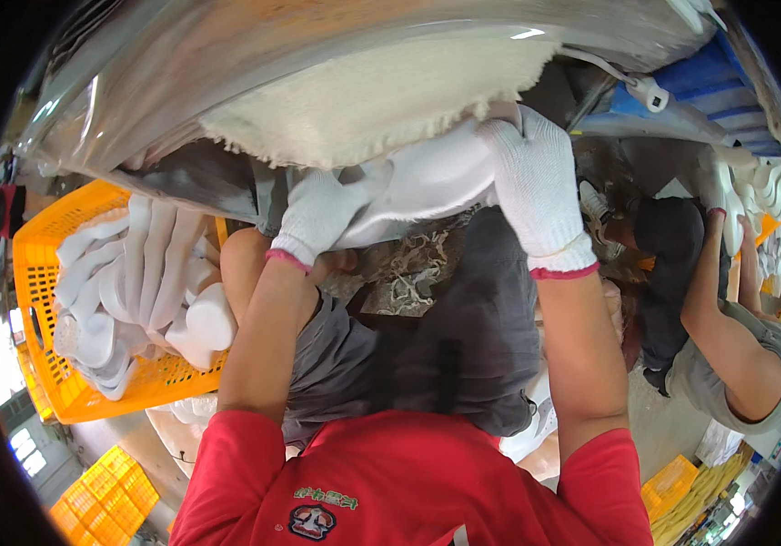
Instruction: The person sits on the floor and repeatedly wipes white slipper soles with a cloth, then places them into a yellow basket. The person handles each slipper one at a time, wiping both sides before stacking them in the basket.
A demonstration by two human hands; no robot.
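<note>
Both my hands wear white knit gloves with red cuffs. A smooth, white, long curved piece [436, 177] spans the gap between them, just under the frayed lower edge of a cream cloth wheel [381, 100]. My left hand [322, 211] is closed round the piece's left end, thumb along its upper side. My right hand [538, 187] grips its right end from above, fingers partly hidden behind it. The piece's upper edge lies close against the cloth; whether they touch is hard to tell.
A cloudy clear plastic cover [163, 77] arches over the wheel. At left stands an orange basket [54, 391] heaped with similar white pieces [149, 264]. Loose fibre scraps [415, 273] lie between my knees. A co-worker [736, 355] at right holds a white piece [730, 214].
</note>
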